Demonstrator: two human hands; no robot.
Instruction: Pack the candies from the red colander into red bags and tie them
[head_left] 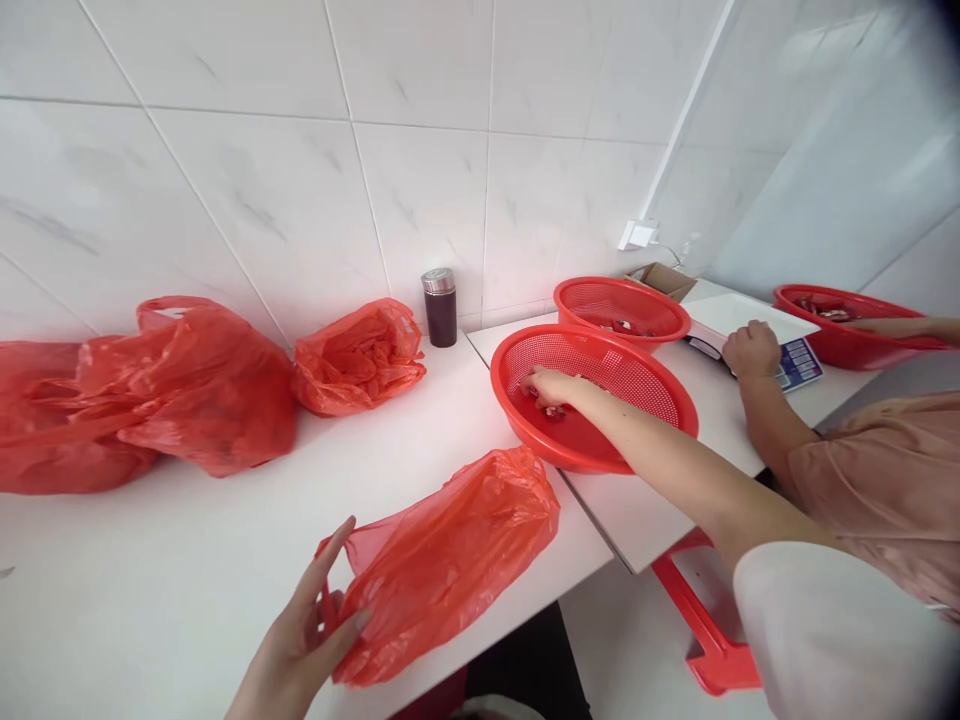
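My left hand (304, 620) grips the handle end of a red plastic bag (450, 560), with the thumb over the film and a finger through the handle loop. The bag lies on its side on the white table, looking mostly flat. My right hand (553, 386) reaches down into a red perforated plastic basket (637, 375). Its fingers are bent together at small brown and white pieces (555, 411) on the basket floor. What those fingertips hold is too small to make out.
Filled red bags (210, 390) and a crumpled open red bag (360, 360) lie along the wall by a dark flask (440, 308). Another red basket (622, 300) stands behind mine. To the right, a co-worker's hand (752, 350) rests at a scale (801, 362). A red stool (705, 620) is below.
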